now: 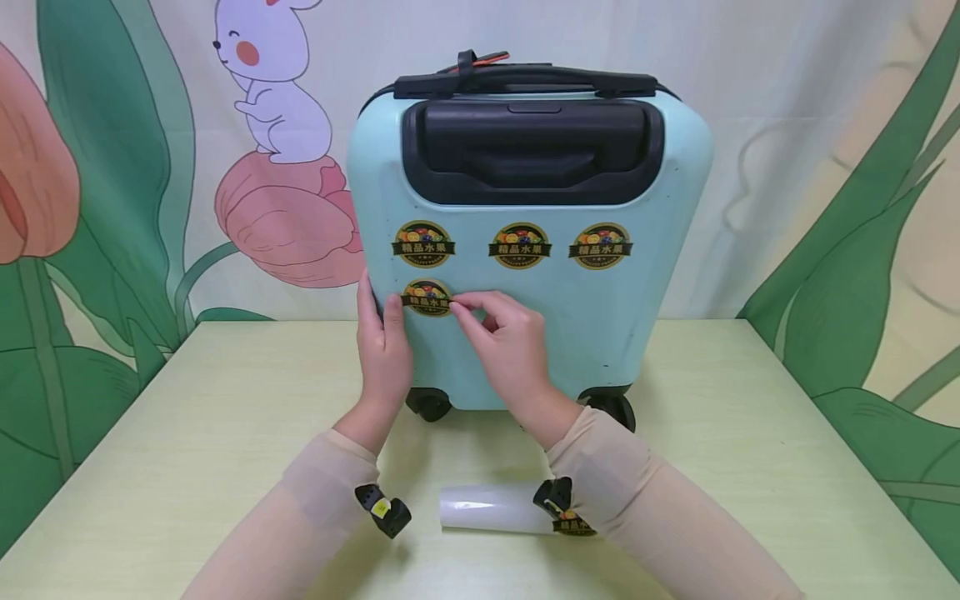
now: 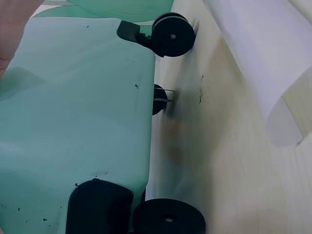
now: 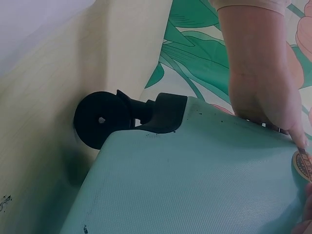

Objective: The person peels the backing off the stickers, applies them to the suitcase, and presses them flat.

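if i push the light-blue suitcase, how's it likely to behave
The light-blue suitcase would probably roll, since it stands on black wheels. It looks stiff rather than floppy, given its smooth shell with no sag or creases. Standing upright, it may tip if shoved high up near the black handle.

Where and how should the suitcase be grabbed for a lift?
Probably the middle of the black carry handle, coming from above: it spans the top of the suitcase, which stands on its wheels, and the black loop sits left of that middle in the head view.
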### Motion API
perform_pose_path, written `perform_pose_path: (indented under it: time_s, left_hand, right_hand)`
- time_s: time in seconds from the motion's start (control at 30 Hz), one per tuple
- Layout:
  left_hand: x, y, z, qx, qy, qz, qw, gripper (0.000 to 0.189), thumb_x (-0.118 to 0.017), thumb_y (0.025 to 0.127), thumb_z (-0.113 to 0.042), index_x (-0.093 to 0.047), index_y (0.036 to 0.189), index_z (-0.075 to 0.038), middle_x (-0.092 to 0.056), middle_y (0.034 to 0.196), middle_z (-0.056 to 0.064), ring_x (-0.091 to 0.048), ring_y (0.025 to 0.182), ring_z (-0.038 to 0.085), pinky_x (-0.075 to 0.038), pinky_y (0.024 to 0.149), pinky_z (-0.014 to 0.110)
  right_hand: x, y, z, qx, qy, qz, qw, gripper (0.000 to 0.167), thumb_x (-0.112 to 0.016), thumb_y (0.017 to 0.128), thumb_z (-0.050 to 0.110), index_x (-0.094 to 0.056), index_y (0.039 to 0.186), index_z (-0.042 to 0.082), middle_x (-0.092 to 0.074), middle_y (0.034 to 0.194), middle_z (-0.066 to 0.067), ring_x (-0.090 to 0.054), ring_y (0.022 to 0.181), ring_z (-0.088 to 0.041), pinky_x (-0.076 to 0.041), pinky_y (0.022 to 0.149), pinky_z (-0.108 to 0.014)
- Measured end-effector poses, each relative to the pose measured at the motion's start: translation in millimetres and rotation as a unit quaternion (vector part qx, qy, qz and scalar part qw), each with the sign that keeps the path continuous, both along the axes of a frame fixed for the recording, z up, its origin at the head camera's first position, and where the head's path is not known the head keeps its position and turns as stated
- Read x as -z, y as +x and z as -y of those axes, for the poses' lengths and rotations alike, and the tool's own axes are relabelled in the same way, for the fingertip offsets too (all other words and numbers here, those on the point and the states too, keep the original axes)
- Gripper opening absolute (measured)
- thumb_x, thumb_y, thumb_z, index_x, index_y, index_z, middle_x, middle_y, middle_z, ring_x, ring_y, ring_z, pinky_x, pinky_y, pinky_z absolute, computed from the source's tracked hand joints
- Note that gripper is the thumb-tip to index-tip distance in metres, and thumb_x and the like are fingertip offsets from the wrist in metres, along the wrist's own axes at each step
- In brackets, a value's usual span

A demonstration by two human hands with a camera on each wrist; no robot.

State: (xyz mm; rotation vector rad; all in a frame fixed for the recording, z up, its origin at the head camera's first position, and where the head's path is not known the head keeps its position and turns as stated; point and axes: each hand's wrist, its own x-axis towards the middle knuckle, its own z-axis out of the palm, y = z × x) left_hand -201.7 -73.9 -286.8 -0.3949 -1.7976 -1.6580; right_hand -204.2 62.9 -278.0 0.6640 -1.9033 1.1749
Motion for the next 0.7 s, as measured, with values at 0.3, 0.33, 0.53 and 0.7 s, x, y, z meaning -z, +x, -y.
perform_pose_path:
  time_s: [0.3, 0.33, 0.53, 0.7]
  left_hand:
    - [-2.3, -3.8, -0.6, 0.034, 0.023, -0.003, 0.9992, 0.073, -0.05, 0.094, -0.042, -0.018, 0.146, -0.004, -0.043, 0.131, 0.013, -0.045, 0.114, 0.02, -0.037, 0.095, 0.038]
    - [-2.6, -3.5, -0.7, 0.031, 0.021, -0.001, 0.9993, 0.068, -0.05, 0.095, -0.037, -0.019, 0.146, -0.004, -0.045, 0.127, 0.014, -0.046, 0.111, 0.02, -0.039, 0.093, 0.038]
    - [-4.2, -1.4, -1.5, 0.019, 0.006, -0.005, 0.9998, 0.061, -0.045, 0.098, -0.034, -0.021, 0.144, -0.002, -0.044, 0.125, 0.018, -0.047, 0.109, 0.02, -0.039, 0.092, 0.037]
    - [-2.7, -0.7, -1.9, 0.005, -0.007, -0.012, 0.9999, 0.062, -0.04, 0.098, -0.037, -0.022, 0.144, 0.001, -0.043, 0.127, 0.021, -0.046, 0.11, 0.024, -0.038, 0.093, 0.041]
  right_hand:
    - [-0.4, 0.2, 0.6, 0.005, 0.004, 0.001, 1.0, 0.008, -0.069, 0.085, 0.01, -0.074, 0.087, 0.004, -0.069, 0.081, -0.003, -0.045, 0.051, -0.007, -0.038, 0.047, -0.02]
    - [-0.4, 0.3, 0.8, 0.005, 0.005, 0.001, 1.0, 0.008, -0.069, 0.084, 0.01, -0.074, 0.087, 0.004, -0.069, 0.081, -0.003, -0.045, 0.051, -0.007, -0.039, 0.047, -0.02]
    - [0.1, -0.2, 0.6, 0.006, 0.007, -0.005, 0.9999, 0.008, -0.069, 0.084, 0.01, -0.074, 0.087, 0.004, -0.069, 0.08, -0.003, -0.045, 0.051, -0.006, -0.039, 0.047, -0.02]
    - [0.2, 0.2, -0.9, 0.004, 0.01, -0.002, 0.9999, 0.008, -0.069, 0.084, 0.01, -0.073, 0.087, 0.004, -0.069, 0.081, -0.004, -0.045, 0.051, -0.006, -0.039, 0.047, -0.02]
